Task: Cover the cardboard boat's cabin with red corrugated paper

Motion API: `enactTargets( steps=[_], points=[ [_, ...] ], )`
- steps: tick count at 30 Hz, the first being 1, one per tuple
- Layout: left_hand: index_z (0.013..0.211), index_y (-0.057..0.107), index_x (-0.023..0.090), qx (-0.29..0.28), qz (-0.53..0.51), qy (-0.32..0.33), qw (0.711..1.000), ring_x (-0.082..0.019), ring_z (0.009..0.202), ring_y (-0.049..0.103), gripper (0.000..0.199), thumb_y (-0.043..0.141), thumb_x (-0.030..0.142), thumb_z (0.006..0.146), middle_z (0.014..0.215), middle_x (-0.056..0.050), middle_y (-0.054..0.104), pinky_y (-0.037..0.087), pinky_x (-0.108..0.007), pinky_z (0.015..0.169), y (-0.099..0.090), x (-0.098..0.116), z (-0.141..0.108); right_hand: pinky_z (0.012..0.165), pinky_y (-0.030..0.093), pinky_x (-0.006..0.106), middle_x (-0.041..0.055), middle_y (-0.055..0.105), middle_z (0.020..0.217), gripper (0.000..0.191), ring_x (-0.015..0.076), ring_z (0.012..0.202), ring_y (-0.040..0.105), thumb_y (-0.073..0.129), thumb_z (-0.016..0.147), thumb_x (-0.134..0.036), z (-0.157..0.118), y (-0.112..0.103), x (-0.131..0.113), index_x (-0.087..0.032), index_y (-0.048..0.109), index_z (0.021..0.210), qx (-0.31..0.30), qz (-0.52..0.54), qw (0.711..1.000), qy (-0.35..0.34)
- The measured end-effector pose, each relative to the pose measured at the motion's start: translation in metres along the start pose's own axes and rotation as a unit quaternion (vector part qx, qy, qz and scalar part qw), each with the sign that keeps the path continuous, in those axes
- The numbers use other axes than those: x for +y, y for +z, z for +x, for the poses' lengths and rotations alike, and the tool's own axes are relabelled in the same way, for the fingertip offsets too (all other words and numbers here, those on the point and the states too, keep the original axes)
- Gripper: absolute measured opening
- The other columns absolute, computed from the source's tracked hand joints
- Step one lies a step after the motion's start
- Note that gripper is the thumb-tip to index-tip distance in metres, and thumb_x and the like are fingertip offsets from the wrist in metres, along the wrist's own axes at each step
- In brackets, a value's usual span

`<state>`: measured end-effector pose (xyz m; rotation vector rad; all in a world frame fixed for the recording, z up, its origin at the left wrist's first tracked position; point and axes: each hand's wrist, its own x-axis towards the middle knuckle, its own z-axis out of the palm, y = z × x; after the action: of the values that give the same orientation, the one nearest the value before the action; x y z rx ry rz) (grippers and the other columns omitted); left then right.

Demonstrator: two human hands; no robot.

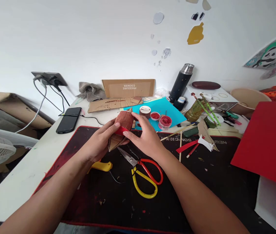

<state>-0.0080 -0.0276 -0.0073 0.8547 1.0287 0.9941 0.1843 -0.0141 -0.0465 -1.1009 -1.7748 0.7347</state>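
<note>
A small cardboard piece, painted reddish brown on top with bare cardboard below, is held between both hands above the black mat. My left hand wraps its left side, thumb on a red strip that lies across it. On the right side, my right hand pinches it, with the thumb at the strip's right end and the index finger near the top edge. Scissors with one red and one yellow handle lie just below, blades partly open. A yellow-handled tool rests under my left wrist, partly hidden.
Paint jars stand on a blue sheet behind the hands. Further right are a jar with brushes, red strips and a large red sheet. A phone lies left; a black flask stands behind.
</note>
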Motion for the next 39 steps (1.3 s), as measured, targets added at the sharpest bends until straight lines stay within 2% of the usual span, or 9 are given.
enactTargets(
  steps=[4, 9, 16, 19, 25, 28, 33, 39],
  points=[
    [0.142, 0.072, 0.021, -0.011, -0.003, 0.002, 1.0, -0.035, 0.116, 0.081, 0.052, 0.083, 0.044, 0.096, 0.135, -0.014, 0.082, 0.073, -0.045, 0.092, -0.002, -0.002, 0.0, 0.128, 0.05, 0.063, 0.0114, 0.06, 0.165, 0.067, 0.0355, 0.154, 0.057, 0.081, 0.098, -0.043, 0.0, 0.0, -0.001, -0.033, 0.054, 0.159, 0.003, 0.004, 1.0, 0.003],
    [0.146, 0.068, 0.023, -0.033, 0.018, 0.009, 0.999, -0.036, 0.122, 0.079, 0.062, 0.088, 0.047, 0.093, 0.144, -0.016, 0.077, 0.072, -0.044, 0.093, -0.004, -0.002, -0.001, 0.127, 0.051, 0.063, 0.0108, 0.06, 0.164, 0.065, 0.0353, 0.153, 0.058, 0.08, 0.098, -0.044, 0.0, 0.0, -0.002, -0.034, 0.054, 0.158, 0.006, 0.006, 1.0, 0.008],
    [0.142, 0.068, 0.019, 0.012, 0.024, 0.004, 1.0, -0.033, 0.113, 0.082, 0.055, 0.085, 0.04, 0.093, 0.136, -0.015, 0.08, 0.073, -0.04, 0.086, 0.002, 0.0, -0.001, 0.129, 0.049, 0.063, 0.0116, 0.061, 0.164, 0.065, 0.035, 0.153, 0.058, 0.08, 0.099, -0.045, -0.001, 0.001, -0.001, -0.033, 0.054, 0.158, -0.001, 0.003, 1.0, 0.005],
    [0.139, 0.07, 0.018, 0.017, 0.017, 0.0, 1.0, -0.032, 0.108, 0.083, 0.052, 0.085, 0.039, 0.093, 0.133, -0.015, 0.081, 0.073, -0.036, 0.08, 0.003, 0.001, -0.001, 0.129, 0.049, 0.063, 0.0115, 0.06, 0.165, 0.066, 0.035, 0.154, 0.058, 0.08, 0.1, -0.048, -0.001, 0.0, 0.0, -0.033, 0.053, 0.159, -0.003, 0.007, 1.0, 0.003],
    [0.138, 0.071, 0.018, 0.017, -0.002, 0.001, 1.0, -0.027, 0.102, 0.083, 0.047, 0.083, 0.035, 0.096, 0.131, -0.014, 0.082, 0.072, -0.033, 0.081, 0.001, 0.0, -0.001, 0.13, 0.047, 0.061, 0.013, 0.061, 0.165, 0.06, 0.0344, 0.154, 0.057, 0.075, 0.103, -0.051, 0.0, 0.0, 0.0, -0.03, 0.056, 0.157, -0.001, 0.019, 1.0, 0.005],
    [0.139, 0.071, 0.017, 0.013, -0.007, 0.0, 1.0, -0.027, 0.101, 0.083, 0.047, 0.083, 0.035, 0.097, 0.132, -0.014, 0.082, 0.073, -0.034, 0.083, 0.0, -0.001, 0.0, 0.129, 0.048, 0.061, 0.0125, 0.062, 0.164, 0.06, 0.0341, 0.153, 0.058, 0.075, 0.103, -0.05, 0.0, 0.001, 0.001, -0.03, 0.056, 0.156, 0.002, 0.025, 1.0, 0.006],
    [0.144, 0.069, 0.017, -0.02, -0.013, 0.003, 1.0, -0.033, 0.112, 0.082, 0.055, 0.085, 0.04, 0.096, 0.135, -0.017, 0.08, 0.073, -0.043, 0.088, -0.004, -0.001, 0.001, 0.126, 0.051, 0.06, 0.0138, 0.06, 0.164, 0.06, 0.0342, 0.152, 0.058, 0.075, 0.103, -0.049, 0.001, 0.001, 0.003, -0.029, 0.056, 0.157, 0.005, 0.045, 0.999, -0.002],
    [0.143, 0.07, 0.018, -0.051, -0.019, 0.018, 0.998, -0.031, 0.108, 0.083, 0.06, 0.088, 0.048, 0.094, 0.131, -0.016, 0.082, 0.073, -0.039, 0.083, -0.01, -0.002, 0.003, 0.124, 0.053, 0.06, 0.0126, 0.061, 0.163, 0.059, 0.0342, 0.15, 0.06, 0.073, 0.105, -0.052, 0.002, 0.0, 0.004, -0.032, 0.056, 0.158, 0.011, 0.046, 0.999, -0.006]
  ],
)
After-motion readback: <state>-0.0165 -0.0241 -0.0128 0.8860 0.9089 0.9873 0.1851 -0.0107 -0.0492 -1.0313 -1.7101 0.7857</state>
